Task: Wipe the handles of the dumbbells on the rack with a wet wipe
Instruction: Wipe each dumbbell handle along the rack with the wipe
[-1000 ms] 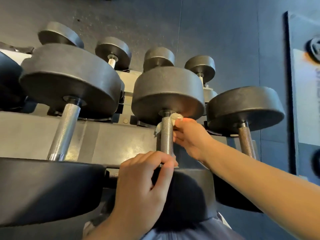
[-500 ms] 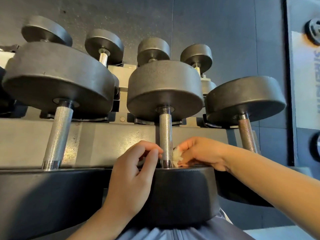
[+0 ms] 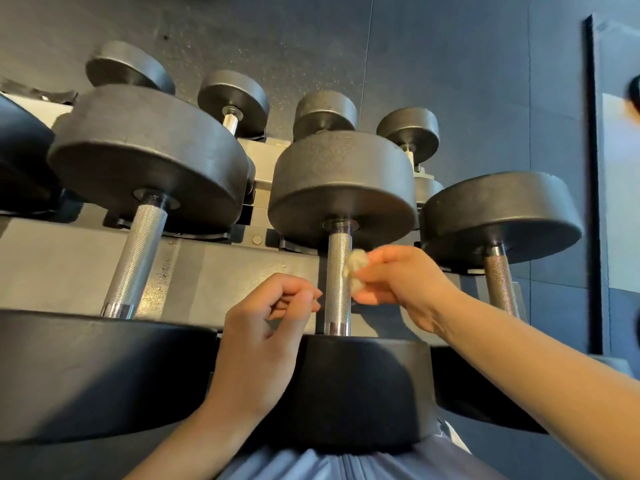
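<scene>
Pinching wet wipe point(image 3: 356, 266) against middle handle point(image 3: 338, 271), right hand point(image 3: 403, 282)

The left hand point(image 3: 266, 327) is covering part of the near weight point(image 3: 363, 386) of the middle dumbbell. The right hand point(image 3: 405, 282) is blurring with motion, and the crumpled wipe point(image 3: 355, 268) in its fingertips is smearing too, so whether it is touching the handle point(image 3: 337, 271) cannot be told. The frame's left edge is cutting off another dumbbell point(image 3: 20, 161). At the right edge a dark round thing point(image 3: 634, 95) is showing only in part, too blurred to name.
</scene>
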